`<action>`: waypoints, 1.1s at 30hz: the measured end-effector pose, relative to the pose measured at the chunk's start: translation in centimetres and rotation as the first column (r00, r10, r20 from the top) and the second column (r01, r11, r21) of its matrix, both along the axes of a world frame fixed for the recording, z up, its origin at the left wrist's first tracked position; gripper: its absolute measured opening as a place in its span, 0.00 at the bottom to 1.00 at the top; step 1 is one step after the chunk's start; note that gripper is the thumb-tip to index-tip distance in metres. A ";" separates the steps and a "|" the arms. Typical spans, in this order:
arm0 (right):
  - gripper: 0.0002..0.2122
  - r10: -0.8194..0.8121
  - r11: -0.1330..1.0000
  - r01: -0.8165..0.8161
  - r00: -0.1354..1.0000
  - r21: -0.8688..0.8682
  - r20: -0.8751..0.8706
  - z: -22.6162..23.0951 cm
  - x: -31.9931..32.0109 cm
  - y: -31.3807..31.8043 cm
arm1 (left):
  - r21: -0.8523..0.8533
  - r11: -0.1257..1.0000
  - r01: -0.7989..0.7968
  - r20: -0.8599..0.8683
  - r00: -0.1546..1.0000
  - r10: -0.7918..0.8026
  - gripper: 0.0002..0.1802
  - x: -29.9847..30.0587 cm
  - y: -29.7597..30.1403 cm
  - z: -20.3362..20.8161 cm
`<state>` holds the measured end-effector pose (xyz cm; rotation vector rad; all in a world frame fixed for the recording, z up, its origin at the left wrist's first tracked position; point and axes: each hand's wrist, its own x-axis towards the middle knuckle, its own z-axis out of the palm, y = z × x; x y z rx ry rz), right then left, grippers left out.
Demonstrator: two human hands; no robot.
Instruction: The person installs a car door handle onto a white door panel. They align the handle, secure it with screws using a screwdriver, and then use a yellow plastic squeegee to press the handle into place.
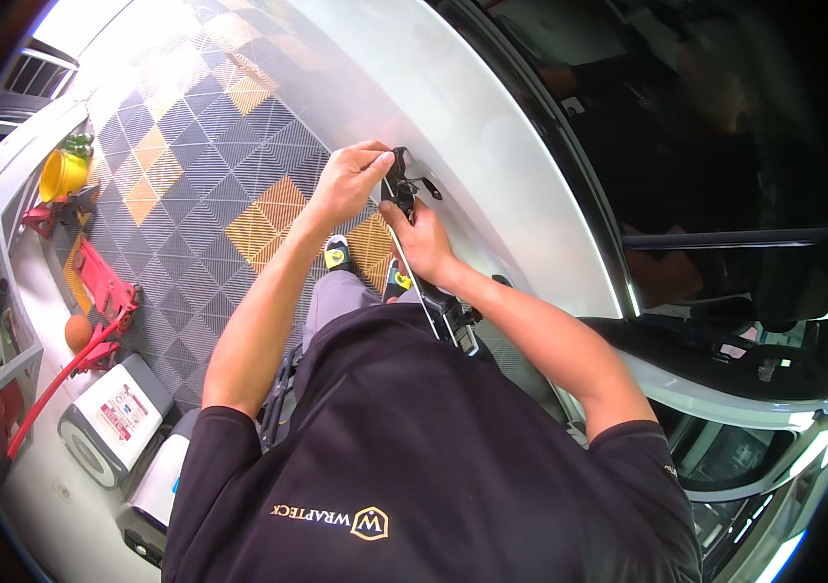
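My left hand point(351, 183) is closed, thumb and fingers pinched at the upper end of a black fitting point(400, 175) beside the white car panel point(492, 146). Just below it, my right hand point(422, 241) curls around the same fitting, thumb pressed on its side. A thin white strip point(421, 293) runs down from there toward a dark piece point(455, 321) in front of my shirt. Whether these are one part, I cannot tell. A small black lever-like piece point(431, 188) sticks out between the fitting and the panel.
The car's dark glass point(715, 165) fills the right side. Underfoot is a grey and tan tiled floor point(210, 146). To the left stand a red floor jack point(103, 277), a yellow bucket point(64, 175) and a white and grey box-shaped machine point(118, 418). My shoe point(337, 255) shows below my hands.
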<state>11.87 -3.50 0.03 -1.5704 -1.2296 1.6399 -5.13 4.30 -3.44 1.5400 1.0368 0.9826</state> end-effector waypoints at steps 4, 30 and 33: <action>0.24 -0.005 0.996 0.008 0.999 -0.091 0.036 -0.5 -0.4 -0.2 | 0.040 0.999 -0.027 0.013 1.000 0.026 0.18 0.3 0.0 0.0; 0.31 -0.010 0.973 -0.025 0.989 -0.231 -0.150 -1.3 0.1 -1.0 | -0.060 0.993 0.104 0.253 0.964 -0.085 0.14 1.2 -2.2 -1.7; 0.30 -0.043 0.976 0.001 0.981 -0.216 -0.190 -1.3 0.0 -1.0 | -0.065 0.993 0.103 0.255 0.963 -0.083 0.17 1.4 -2.3 -1.9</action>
